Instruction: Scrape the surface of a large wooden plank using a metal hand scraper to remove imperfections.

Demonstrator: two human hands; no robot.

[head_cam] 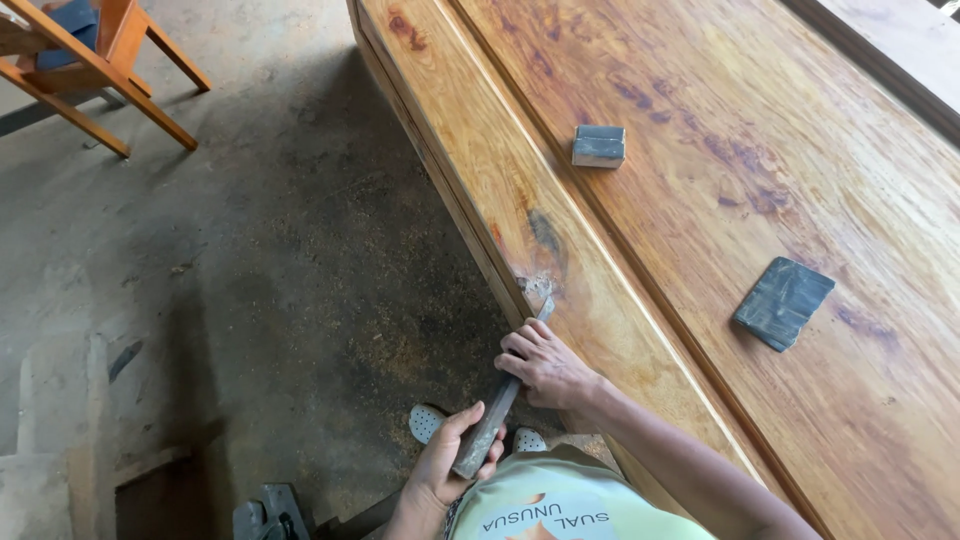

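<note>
Down below the head camera, a person stands beside a big wooden panel with a shiny orange-brown top. The left hand is wrapped tight around the bottom end of a long grey metal file. The right hand rests on the upper part of the file, fingers curled over it, pressing it against the edge of the panel. The file's tip touches a pale, scraped patch on the raised border of the wood, just beside a dark knot.

Farther up on the panel sits a small grey block. Well apart from it, to the right, lies a flat dark grey square of sandpaper.

The floor is dusty grey with sawdust. A wooden chair stands in the top left corner. Two spotted shoes peek out near the hands.
</note>
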